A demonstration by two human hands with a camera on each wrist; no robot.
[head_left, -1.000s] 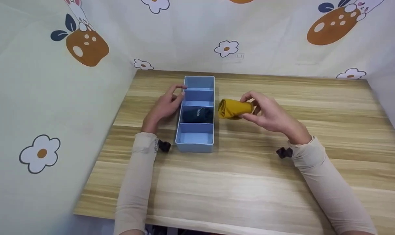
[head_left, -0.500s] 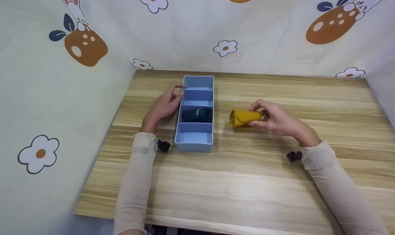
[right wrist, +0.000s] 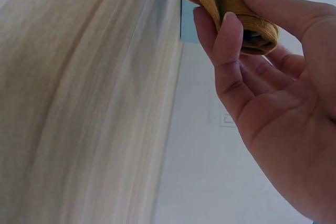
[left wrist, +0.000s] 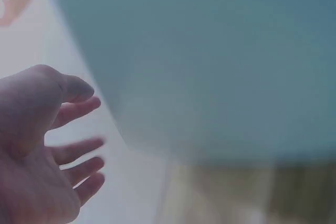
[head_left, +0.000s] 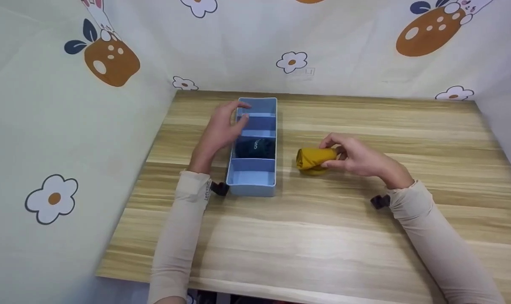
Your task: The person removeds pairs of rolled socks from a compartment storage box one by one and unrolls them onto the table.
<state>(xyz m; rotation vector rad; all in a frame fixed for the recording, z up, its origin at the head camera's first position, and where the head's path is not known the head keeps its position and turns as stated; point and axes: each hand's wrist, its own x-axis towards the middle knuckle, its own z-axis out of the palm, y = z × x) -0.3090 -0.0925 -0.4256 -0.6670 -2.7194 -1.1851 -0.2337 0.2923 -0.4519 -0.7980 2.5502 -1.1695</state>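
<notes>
A rolled mustard-yellow cloth (head_left: 312,158) is in my right hand (head_left: 359,158), pinched at its right end between thumb and fingers, right of the box. In the right wrist view a loose flap hangs off the yellow roll (right wrist: 247,14), and the thumb presses it against the fingers of the right hand (right wrist: 294,93). The long blue divided box (head_left: 252,191) stands lengthwise on the table. Its second compartment from the front holds a dark green roll (head_left: 257,148) with pale letters. Over the box's left rim reaches my left hand (head_left: 221,126), fingers apart, holding nothing.
The wooden table (head_left: 323,236) runs to a patterned cloth wall (head_left: 344,50) at the back and another on the left. In the left wrist view the blurred blue box wall (left wrist: 210,66) fills the upper right beside the left hand (left wrist: 42,145).
My right hand has drawn the yellow roll away from the box, right and toward me; its flap now hangs lower. My left hand has shifted from the box's left side over its rim.
</notes>
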